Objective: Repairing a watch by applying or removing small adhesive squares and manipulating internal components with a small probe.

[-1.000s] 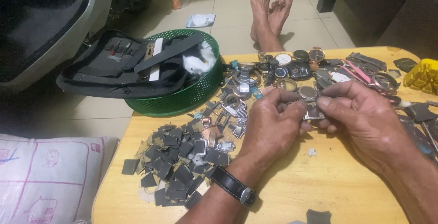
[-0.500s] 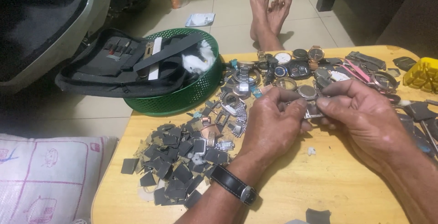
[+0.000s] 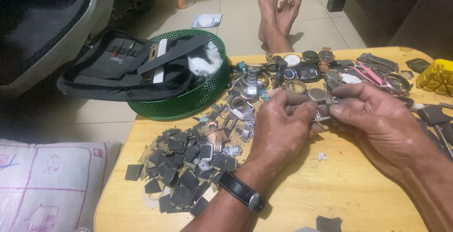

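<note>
Left hand (image 3: 278, 133), right hand (image 3: 377, 118) pinch metal watch part (image 3: 322, 110) over table (image 3: 339, 194).

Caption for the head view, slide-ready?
Both hands, left hand and right hand, pinch a small metal watch part over a wooden table.

Looks like a home floor turned into a watch-repair spot; low wooden table (image 3: 302, 199) on pale floor tiles (image 3: 236, 15), bare feet (image 3: 278, 10) stretched out past its far edge; watches (image 3: 306, 67) heaped along that edge, dark strap pieces (image 3: 179, 166) near the left corner; green basket (image 3: 188, 102) holding a tool pouch (image 3: 122, 62) (on the floor beside the table); patterned cushion (image 3: 47, 180) at the left.
</note>
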